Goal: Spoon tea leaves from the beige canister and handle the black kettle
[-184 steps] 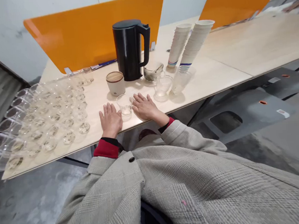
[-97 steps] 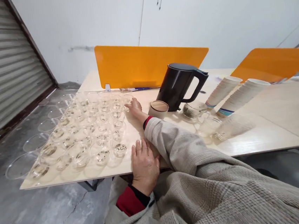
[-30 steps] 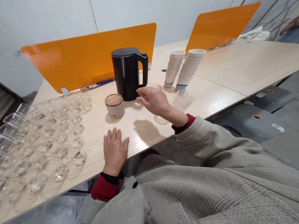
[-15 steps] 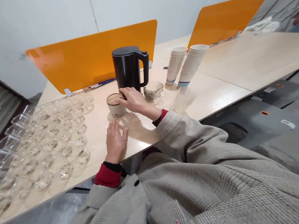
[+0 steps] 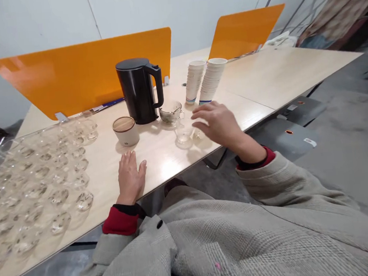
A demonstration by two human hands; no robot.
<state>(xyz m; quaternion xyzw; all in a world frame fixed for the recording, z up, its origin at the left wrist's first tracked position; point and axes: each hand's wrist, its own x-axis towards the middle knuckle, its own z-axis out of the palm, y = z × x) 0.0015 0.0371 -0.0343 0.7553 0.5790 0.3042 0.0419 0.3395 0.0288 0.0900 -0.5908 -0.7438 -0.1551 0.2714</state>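
Observation:
My left hand lies flat near the table's front edge, fingers stretched out, holding nothing. Just beyond it stands a white canister with a wooden lid. My right hand is over clear cups on the right, thumb and fingers apart; its palm hides part of them, and no firm grip shows. Left of that hand is a small clear glass pitcher. Behind the pitcher sits a ribbed glass cup with something dark inside. A black electric kettle stands behind the canister, handle to the right.
Rows of clear glass cups fill the table's left side. Two stacks of paper cups stand behind my right hand. Orange dividers line the back. Pens lie by the divider. Grey chairs are below the table's right edge.
My right hand has left the canister's lid and moved right to the clear cups. My left hand stays on the table. The view has turned to the right.

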